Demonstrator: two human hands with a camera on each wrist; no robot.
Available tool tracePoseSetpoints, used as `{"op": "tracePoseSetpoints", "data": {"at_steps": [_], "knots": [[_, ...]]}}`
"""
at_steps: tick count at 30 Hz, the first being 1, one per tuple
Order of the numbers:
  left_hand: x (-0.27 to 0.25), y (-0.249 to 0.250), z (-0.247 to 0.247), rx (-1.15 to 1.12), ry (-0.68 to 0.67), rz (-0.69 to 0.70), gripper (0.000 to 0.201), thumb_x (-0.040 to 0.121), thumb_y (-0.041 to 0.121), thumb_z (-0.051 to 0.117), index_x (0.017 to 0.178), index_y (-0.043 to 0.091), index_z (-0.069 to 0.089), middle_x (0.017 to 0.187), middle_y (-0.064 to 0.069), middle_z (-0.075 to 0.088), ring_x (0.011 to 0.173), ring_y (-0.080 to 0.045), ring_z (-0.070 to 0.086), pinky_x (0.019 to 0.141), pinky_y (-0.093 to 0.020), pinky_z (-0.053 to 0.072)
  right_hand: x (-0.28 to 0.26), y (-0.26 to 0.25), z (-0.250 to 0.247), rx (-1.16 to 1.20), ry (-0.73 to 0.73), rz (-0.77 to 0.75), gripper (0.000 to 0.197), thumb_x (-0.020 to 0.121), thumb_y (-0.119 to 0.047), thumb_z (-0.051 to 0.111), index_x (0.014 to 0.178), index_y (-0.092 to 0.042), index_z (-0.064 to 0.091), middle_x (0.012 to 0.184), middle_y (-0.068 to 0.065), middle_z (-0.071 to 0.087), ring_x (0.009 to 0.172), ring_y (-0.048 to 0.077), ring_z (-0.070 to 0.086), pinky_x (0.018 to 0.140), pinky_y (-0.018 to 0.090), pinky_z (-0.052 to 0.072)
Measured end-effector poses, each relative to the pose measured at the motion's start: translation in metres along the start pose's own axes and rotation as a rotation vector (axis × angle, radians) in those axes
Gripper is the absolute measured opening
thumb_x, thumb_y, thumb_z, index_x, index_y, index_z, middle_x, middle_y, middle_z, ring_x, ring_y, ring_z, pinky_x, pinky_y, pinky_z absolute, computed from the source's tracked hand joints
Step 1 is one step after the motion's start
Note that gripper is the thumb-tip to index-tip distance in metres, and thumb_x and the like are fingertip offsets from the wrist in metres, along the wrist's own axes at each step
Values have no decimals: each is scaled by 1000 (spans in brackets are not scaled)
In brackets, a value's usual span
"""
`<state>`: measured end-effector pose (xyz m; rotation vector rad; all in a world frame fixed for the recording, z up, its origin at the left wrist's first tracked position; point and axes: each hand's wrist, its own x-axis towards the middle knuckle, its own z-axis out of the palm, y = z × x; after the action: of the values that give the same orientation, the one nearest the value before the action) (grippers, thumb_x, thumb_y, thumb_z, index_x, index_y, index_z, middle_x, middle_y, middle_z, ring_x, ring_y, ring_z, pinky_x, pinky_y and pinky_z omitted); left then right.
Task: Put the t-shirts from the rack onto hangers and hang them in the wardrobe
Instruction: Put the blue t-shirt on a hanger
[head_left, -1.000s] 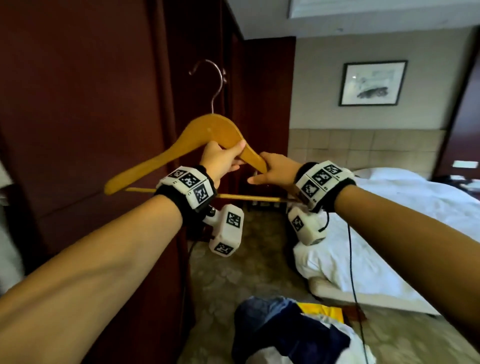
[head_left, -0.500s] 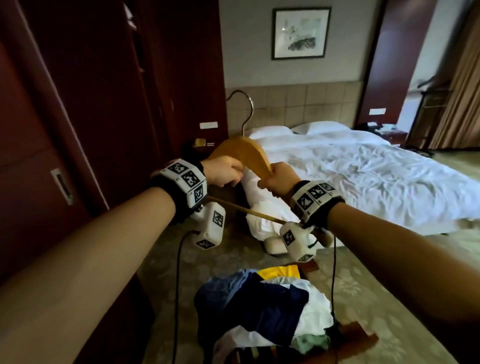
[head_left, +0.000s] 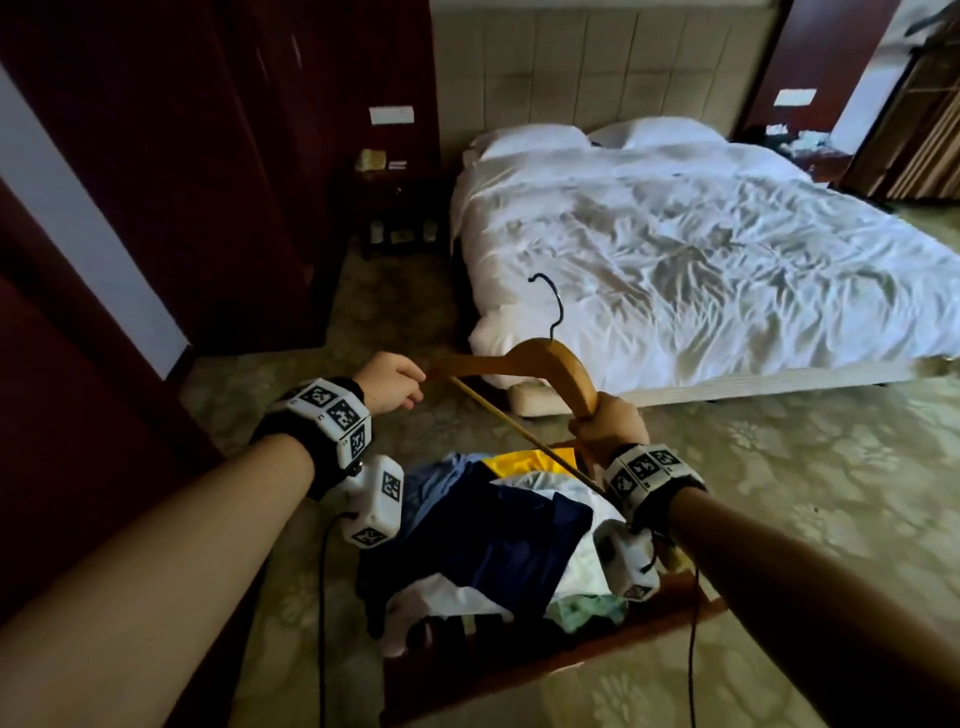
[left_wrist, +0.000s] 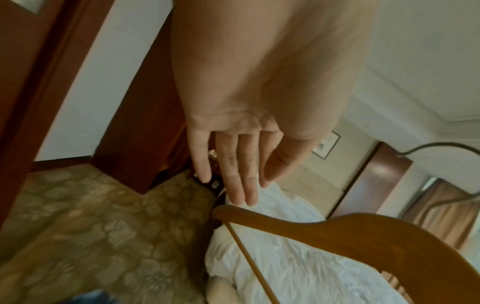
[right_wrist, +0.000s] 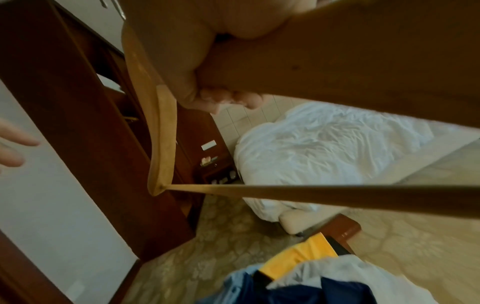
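A wooden hanger (head_left: 540, 358) with a dark metal hook is held over the floor in front of the bed. My right hand (head_left: 605, 421) grips its right arm, fingers curled round the wood (right_wrist: 161, 131). Just off the hanger's left tip, my left hand (head_left: 395, 382) holds nothing. In the left wrist view its fingers (left_wrist: 241, 185) are straight and lie just above the hanger (left_wrist: 363, 232). Below my hands, a pile of t-shirts (head_left: 498, 535) in navy, white, yellow and light blue lies on a low wooden rack (head_left: 519, 670). The pile (right_wrist: 311, 277) also shows in the right wrist view.
The dark red wardrobe (head_left: 156, 156) stands along the left. A bed with white sheets (head_left: 675, 249) fills the right and back. A dark nightstand (head_left: 395, 208) sits between them. Patterned carpet (head_left: 779, 493) covers the floor around the rack.
My view has swung from the wardrobe down to the bed and rack. The hanger has come down. My left hand has let go of its middle and now sits open at its left tip.
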<state>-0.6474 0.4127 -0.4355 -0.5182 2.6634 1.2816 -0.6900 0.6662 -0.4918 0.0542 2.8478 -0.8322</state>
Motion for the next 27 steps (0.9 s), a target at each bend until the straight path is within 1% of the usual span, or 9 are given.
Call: {"op": "tracePoseSetpoints", "data": {"at_steps": [2, 3, 5, 7, 10, 13, 19, 23, 27], "knots": [[17, -28, 20, -15, 32, -56, 29, 87, -8, 53, 116, -8, 57, 75, -7, 57, 64, -16, 54, 48, -8, 43, 11, 23, 28, -3, -9, 47, 29, 80, -23, 63, 105, -8, 64, 101, 18, 68, 97, 35, 63, 76, 35, 48], [24, -42, 31, -15, 42, -81, 29, 88, -6, 54, 116, -6, 57, 79, -10, 58, 69, -20, 55, 55, -11, 46, 16, 34, 42, -4, -24, 65, 28, 80, -21, 63, 104, -8, 64, 100, 19, 68, 97, 35, 64, 76, 35, 48], [35, -72, 53, 11, 35, -121, 28, 89, 0, 55, 117, -1, 58, 94, -13, 58, 86, -26, 57, 78, -26, 49, 28, 56, 73, 21, -53, 89, 25, 79, -15, 62, 102, -6, 64, 98, 20, 69, 96, 35, 64, 77, 35, 49], [45, -102, 75, 23, 15, -161, 28, 90, 3, 55, 118, 1, 57, 105, -13, 57, 98, -29, 57, 90, -34, 45, 37, 78, 102, 30, -87, 123, 25, 79, -16, 62, 101, -5, 64, 100, 20, 68, 97, 35, 64, 78, 35, 49], [61, -146, 105, 26, 23, -210, 31, 91, 6, 54, 122, 3, 56, 119, -15, 58, 112, -32, 54, 93, -34, 42, 49, 109, 146, 8, -110, 144, 29, 83, -23, 63, 104, -3, 63, 105, 22, 66, 100, 36, 62, 74, 35, 45], [76, -186, 133, 37, 50, -235, 34, 91, 9, 55, 124, 4, 54, 124, -15, 57, 114, -32, 53, 96, -35, 42, 58, 130, 184, 0, -89, 140, 32, 84, -29, 60, 107, -6, 62, 104, 19, 66, 99, 35, 61, 70, 30, 39], [98, -245, 183, 62, 52, -275, 38, 91, 11, 56, 128, 5, 52, 127, -17, 57, 119, -32, 51, 104, -41, 40, 69, 155, 244, 18, -96, 108, 30, 84, -26, 59, 105, -5, 61, 102, 21, 67, 98, 37, 61, 76, 36, 46], [112, -263, 206, 38, 52, -255, 40, 91, 8, 56, 130, 3, 50, 128, -19, 56, 120, -32, 51, 101, -36, 40, 75, 170, 260, 33, -83, 151, 30, 85, -25, 59, 107, -4, 58, 106, 22, 65, 102, 39, 60, 81, 38, 46], [123, -282, 225, 74, 39, -215, 36, 91, 8, 56, 127, 3, 56, 129, -17, 57, 120, -30, 51, 94, -30, 39, 81, 178, 270, 22, -57, 148, 30, 85, -25, 57, 109, -7, 57, 106, 22, 64, 101, 39, 60, 80, 39, 46]]}}
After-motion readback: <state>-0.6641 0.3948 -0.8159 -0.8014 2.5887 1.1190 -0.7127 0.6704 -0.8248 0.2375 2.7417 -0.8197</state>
